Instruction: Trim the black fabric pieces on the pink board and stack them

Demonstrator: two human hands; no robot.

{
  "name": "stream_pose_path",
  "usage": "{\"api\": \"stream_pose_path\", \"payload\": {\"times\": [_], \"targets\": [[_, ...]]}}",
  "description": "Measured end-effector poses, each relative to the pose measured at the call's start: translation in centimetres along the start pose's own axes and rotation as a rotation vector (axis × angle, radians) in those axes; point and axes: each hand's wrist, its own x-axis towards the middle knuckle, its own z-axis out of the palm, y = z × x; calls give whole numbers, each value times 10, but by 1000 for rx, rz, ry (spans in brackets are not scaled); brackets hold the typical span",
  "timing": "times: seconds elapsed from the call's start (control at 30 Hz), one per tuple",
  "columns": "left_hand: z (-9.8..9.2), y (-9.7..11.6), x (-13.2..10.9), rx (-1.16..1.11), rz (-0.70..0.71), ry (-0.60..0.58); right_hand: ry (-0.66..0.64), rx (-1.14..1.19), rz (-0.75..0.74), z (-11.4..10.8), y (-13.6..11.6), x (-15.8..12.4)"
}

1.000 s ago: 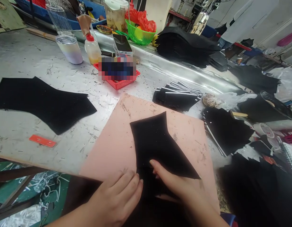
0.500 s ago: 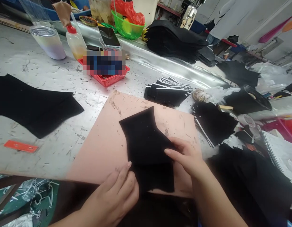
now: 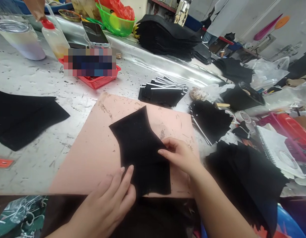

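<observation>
A black cut fabric piece with curved sides lies on a pink board in front of me. My right hand pinches its right edge between thumb and fingers. At the lower left edge, my left hand rests with its fingers stretched out and slightly apart, the fingertips on the cloth. The left thumb is partly hidden behind the fingers.
Another black fabric piece lies at left, near an orange strip. Beyond the board are a red basket, a tumbler and a fanned stack of white-edged black pieces. More dark fabric hangs over the right edge.
The camera view has turned right, so everything sits farther left. My left fingers have loosened and spread onto the fabric, whose lower part looks flatter. My right hand keeps its pinch.
</observation>
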Motion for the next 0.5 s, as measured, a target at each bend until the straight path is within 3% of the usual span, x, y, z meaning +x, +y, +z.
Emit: {"api": "stream_pose_path", "payload": {"times": [0.1,0.27,0.5], "targets": [[-2,-4,7,13,57,-29,1,-59,-7,-1,-1,1],[-12,-9,28,-27,78,-219,-23,-82,-4,-12,4,3],[-7,-7,44,-112,124,-158,-124,64,49,-28,7,3]]}}
